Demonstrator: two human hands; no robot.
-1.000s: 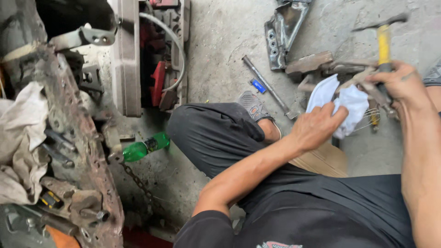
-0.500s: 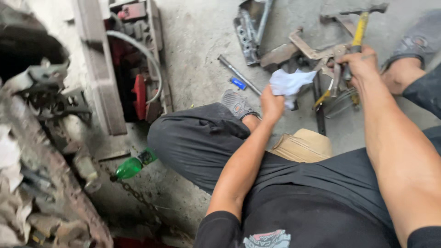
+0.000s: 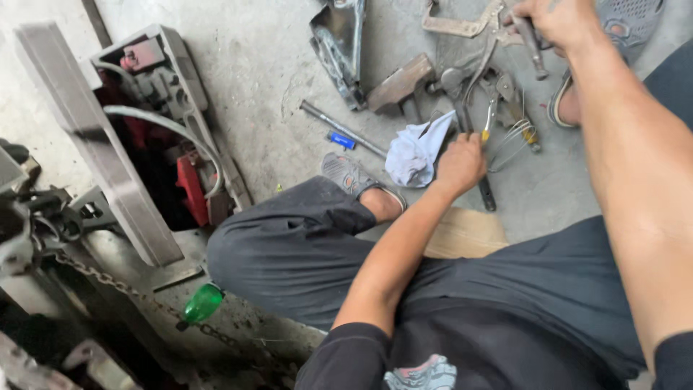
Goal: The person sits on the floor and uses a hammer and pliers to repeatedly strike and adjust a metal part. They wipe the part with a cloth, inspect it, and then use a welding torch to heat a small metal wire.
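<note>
Green plastic bottle point(image 3: 202, 303) lies lower left on our concrete floor; a small blue tube point(image 3: 342, 140) sits mid-floor. Our left hand point(image 3: 459, 165) now clamps a dark tool handle point(image 3: 485, 189) beside the white rag point(image 3: 415, 153), no longer on it. Our right hand point(image 3: 556, 20) still grips another handle.

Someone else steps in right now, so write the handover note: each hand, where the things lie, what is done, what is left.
Left hand: closed, knuckles against the white rag on the concrete floor.
Right hand: gripping a dark tool handle at the top edge.
Pliers, a wire spring, a metal rod and a wooden block lie spread ahead of the knees.
Done: tools gathered within reach. Left: cannot tell from this view.
</note>
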